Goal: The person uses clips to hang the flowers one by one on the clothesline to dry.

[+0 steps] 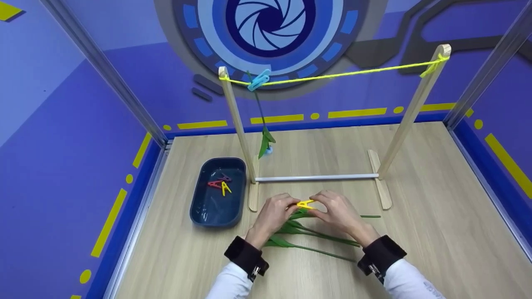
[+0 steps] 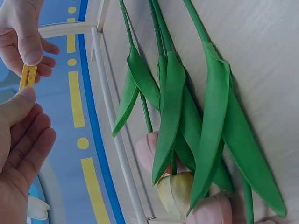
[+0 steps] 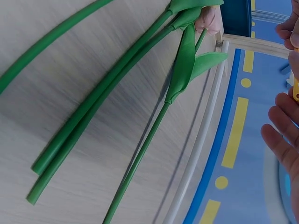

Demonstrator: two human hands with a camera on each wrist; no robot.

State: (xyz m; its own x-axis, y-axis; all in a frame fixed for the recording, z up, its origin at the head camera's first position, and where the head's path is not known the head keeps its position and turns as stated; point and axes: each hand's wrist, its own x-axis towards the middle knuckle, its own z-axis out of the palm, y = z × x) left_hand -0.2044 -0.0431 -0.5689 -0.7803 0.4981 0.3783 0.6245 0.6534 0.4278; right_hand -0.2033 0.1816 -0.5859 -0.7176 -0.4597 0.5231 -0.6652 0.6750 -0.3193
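My left hand (image 1: 272, 214) and right hand (image 1: 338, 211) pinch a yellow clothespin (image 1: 305, 204) between them, one on each side. Beneath the hands, several artificial tulips (image 2: 175, 191) lie on the table, with green leaves, pink and pale yellow heads to the left and stems pointing right. In the head view their heads are hidden behind my left hand and arm. A yellow string (image 1: 345, 75) runs between two wooden posts. At its left end a light blue clothespin (image 1: 259, 79) holds a blue-headed flower (image 1: 266, 143) upside down by its stem.
A dark blue tray (image 1: 197, 207) stands left of the frame, with red (image 1: 214, 184), purple (image 1: 225, 177) and yellow (image 1: 225, 189) clothespins inside. The right wooden post (image 1: 411, 112) and a white crossbar (image 1: 316, 178) stand beyond my hands. Blue panels enclose the table.
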